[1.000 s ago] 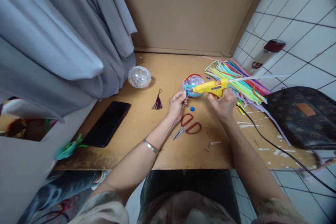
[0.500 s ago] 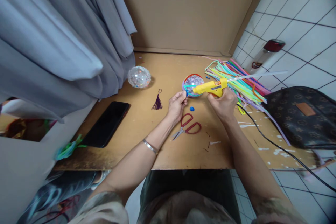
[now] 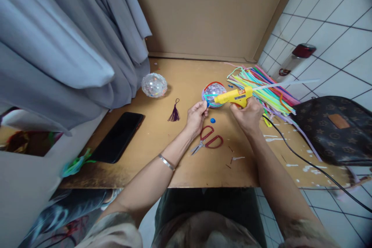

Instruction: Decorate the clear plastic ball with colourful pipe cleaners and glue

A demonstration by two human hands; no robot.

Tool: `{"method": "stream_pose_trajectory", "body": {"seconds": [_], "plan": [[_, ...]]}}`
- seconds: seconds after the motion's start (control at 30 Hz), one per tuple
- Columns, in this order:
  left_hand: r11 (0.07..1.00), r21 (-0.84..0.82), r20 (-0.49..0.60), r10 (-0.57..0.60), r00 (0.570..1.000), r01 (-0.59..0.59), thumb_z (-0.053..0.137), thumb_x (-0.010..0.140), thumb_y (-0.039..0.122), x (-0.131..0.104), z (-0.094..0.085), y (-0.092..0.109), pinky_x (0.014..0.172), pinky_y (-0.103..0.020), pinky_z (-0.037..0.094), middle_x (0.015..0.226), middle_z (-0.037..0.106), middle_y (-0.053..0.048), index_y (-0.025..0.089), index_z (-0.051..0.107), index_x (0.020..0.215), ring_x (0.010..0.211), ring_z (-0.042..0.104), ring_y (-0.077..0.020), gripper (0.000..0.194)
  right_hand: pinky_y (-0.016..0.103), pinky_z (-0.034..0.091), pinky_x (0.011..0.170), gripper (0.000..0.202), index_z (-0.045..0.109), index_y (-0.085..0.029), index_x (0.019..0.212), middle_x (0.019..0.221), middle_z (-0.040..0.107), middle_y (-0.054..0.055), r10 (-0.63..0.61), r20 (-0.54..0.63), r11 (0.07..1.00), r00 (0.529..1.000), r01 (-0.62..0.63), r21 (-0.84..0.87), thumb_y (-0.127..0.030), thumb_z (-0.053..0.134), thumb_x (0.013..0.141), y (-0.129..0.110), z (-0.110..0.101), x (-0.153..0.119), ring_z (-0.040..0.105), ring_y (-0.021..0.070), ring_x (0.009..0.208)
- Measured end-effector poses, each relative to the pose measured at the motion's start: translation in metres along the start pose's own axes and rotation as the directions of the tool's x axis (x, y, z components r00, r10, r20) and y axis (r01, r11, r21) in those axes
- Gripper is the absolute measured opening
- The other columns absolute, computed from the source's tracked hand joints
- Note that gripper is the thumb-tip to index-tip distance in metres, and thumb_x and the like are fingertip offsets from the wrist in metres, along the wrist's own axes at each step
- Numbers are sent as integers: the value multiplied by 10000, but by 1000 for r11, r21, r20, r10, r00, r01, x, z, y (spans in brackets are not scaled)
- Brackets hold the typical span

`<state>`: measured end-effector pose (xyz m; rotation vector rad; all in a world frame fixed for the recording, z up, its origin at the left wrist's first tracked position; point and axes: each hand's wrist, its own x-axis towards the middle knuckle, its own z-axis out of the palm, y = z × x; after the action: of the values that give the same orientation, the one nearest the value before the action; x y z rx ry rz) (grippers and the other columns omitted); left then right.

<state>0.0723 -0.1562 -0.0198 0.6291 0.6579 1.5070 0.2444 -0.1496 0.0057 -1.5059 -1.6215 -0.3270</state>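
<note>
My left hand (image 3: 197, 115) pinches a small blue piece (image 3: 207, 103), mostly covered by the fingertips. My right hand (image 3: 249, 113) is wrapped round the handle of a yellow hot glue gun (image 3: 235, 97), its nozzle at the blue piece. A clear glue stick (image 3: 286, 83) juts from the gun's back. Behind the nozzle sits a clear ball (image 3: 215, 88) trimmed with red, purple and green strips. Another small blue piece (image 3: 212, 120) lies just below my left fingertips. Red-handled scissors (image 3: 207, 139) rest beside my left wrist, blades pointing left.
On the wooden table (image 3: 154, 139) are a second clear ball (image 3: 154, 85), a dark purple tassel (image 3: 174, 112) and a black phone (image 3: 117, 137). Coloured pipe cleaners (image 3: 261, 85) are heaped at the right by a brown bag (image 3: 334, 131). A black cord (image 3: 293, 155) crosses the right side.
Both hands have barely moved; the left hand and the glue gun have shifted very slightly to the right. Everything else stays where it was.
</note>
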Motion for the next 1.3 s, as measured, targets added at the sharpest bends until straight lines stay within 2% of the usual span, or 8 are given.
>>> {"method": "stream_pose_trajectory", "body": {"seconds": [0.4, 0.57, 0.87, 1.07, 1.3], "plan": [[1000, 20, -20, -23, 1000, 24, 831, 730, 309, -2, 2, 1, 521, -168, 346, 576, 496, 46, 141, 608, 654, 521, 417, -36, 289, 342, 430, 611, 148, 559, -228, 781, 706, 600, 45, -16, -84, 996, 996, 9, -91, -345, 564, 691, 5, 5, -1, 574, 239, 680], [1000, 26, -7, -14, 1000, 14, 824, 738, 312, -1, 2, 0, 521, -171, 344, 574, 495, 45, 144, 598, 644, 522, 412, -37, 297, 340, 429, 617, 159, 570, -221, 796, 710, 597, 41, -30, -67, 997, 997, 25, -72, -343, 565, 694, 5, 5, -1, 573, 235, 681], [1000, 14, -14, -22, 1000, 22, 831, 733, 302, -2, 2, 2, 525, -174, 346, 587, 504, 41, 143, 603, 655, 530, 419, -39, 289, 349, 413, 609, 186, 561, -215, 785, 710, 588, 47, 41, -16, 999, 999, -41, -33, -376, 568, 692, 7, 2, 0, 563, 245, 676], [999, 33, -1, -20, 1000, 20, 824, 740, 311, -2, 2, 1, 527, -181, 343, 577, 493, 44, 149, 593, 640, 527, 407, -44, 300, 334, 405, 593, 163, 541, -230, 751, 680, 573, 28, 20, -42, 999, 999, -22, -37, -372, 577, 680, 5, 2, 1, 540, 223, 646], [999, 39, 24, 3, 1000, -4, 824, 734, 323, 0, 0, 0, 525, -184, 335, 572, 499, 39, 149, 600, 628, 524, 403, -46, 303, 349, 412, 621, 202, 573, -207, 804, 716, 563, 47, 48, 30, 997, 998, -47, -55, -379, 576, 698, 7, 2, 1, 556, 240, 699]]}}
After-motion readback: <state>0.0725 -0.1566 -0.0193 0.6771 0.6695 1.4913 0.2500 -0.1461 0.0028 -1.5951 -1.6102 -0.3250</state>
